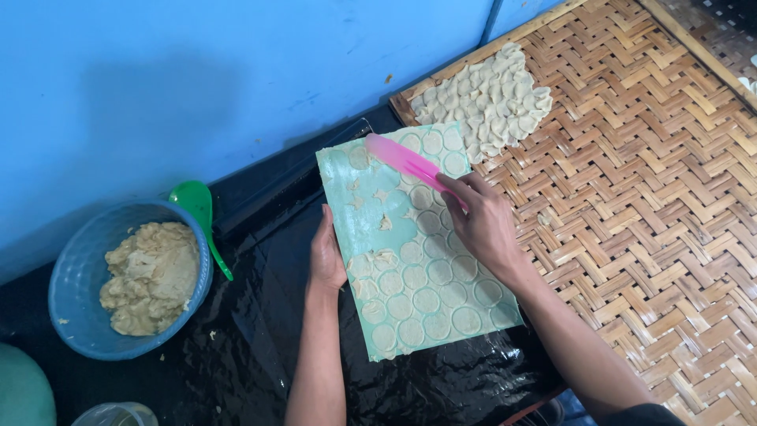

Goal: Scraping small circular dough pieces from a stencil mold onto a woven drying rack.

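The left hand [326, 254] grips the edge of a green board [371, 213] covered in dough rounds [426, 300], lying partly on the woven mat [631, 197]. The right hand [481, 221] is closed around a pink scraper [402, 160], its blade on the board near a pile of cut dough [485, 99].

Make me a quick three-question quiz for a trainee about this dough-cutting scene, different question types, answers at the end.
1. True or false: the right hand holds a pink scraper over the green board.
2. Multiple choice: the heap of cut dough rounds lies on A) the blue basket, B) the woven bamboo tray, C) the black plastic sheet.
3. Fill in: the left hand grips the board's ____ edge.

Key:
1. True.
2. B.
3. Left; the blue basket of lump dough sits farther left, a green scoop beside it.
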